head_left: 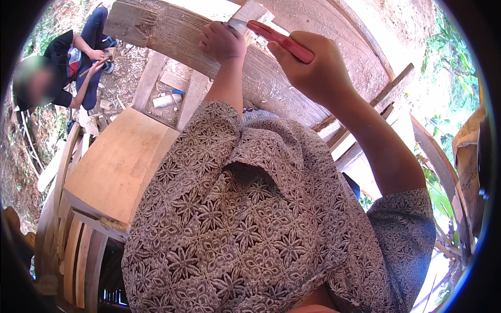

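At the top of the view, my right hand [318,65] is closed around the red handle of a bladed tool [279,40]. Its short, shiny metal blade points left; the exact kind of tool is unclear. Close beside that blade is my left hand [223,43], fingers curled above a thick, rough wooden plank [177,32]. Whatever the left fingers grip is hidden. A pale piece of wood [252,11] lies just beyond the blade, and I cannot tell whether the blade touches it.
A large pale wooden block [122,159] stands at my left. Farther left, another person [62,68] sits on the ground, handling a small wooden piece. Wood chips and a blue-handled tool [175,91] lie between us. A wooden bar [394,86] sticks out at right.
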Tool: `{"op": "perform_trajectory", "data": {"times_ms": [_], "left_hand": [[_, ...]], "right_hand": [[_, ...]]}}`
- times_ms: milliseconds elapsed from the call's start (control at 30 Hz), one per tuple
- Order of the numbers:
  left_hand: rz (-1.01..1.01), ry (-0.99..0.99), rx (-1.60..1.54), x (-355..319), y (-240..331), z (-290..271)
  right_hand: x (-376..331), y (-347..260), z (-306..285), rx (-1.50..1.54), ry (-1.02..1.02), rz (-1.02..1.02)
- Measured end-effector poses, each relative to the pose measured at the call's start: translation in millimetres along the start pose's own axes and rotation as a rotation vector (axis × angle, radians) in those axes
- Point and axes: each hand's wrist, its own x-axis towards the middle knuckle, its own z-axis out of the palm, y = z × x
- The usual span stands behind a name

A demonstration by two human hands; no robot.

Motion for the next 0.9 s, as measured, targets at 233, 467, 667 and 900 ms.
{"op": "perform_trajectory", "data": {"times_ms": [233,467,667,900], "left_hand": [[-0.013,-0.067,-0.036,-27.6,4.1,-13.5],[-0.073,-0.315,-0.015,-4.9,-9.2,-13.8],[-0.069,-0.102,-0.028,-11.1,-28.4,26.3],[-0.159,-0.228,-0.263,-2.3,6.7,-28.0]], "right_hand": [[20.1,41.0,54.9,0.068,-0.032,0.045],[2.4,67.1,105.1,0.167,0.137,-0.195],[31.6,84.3,79.5,0.17,-0.105,-0.089],[72.1,59.0,76.3,0.01,-0.203,-0.126]]}}
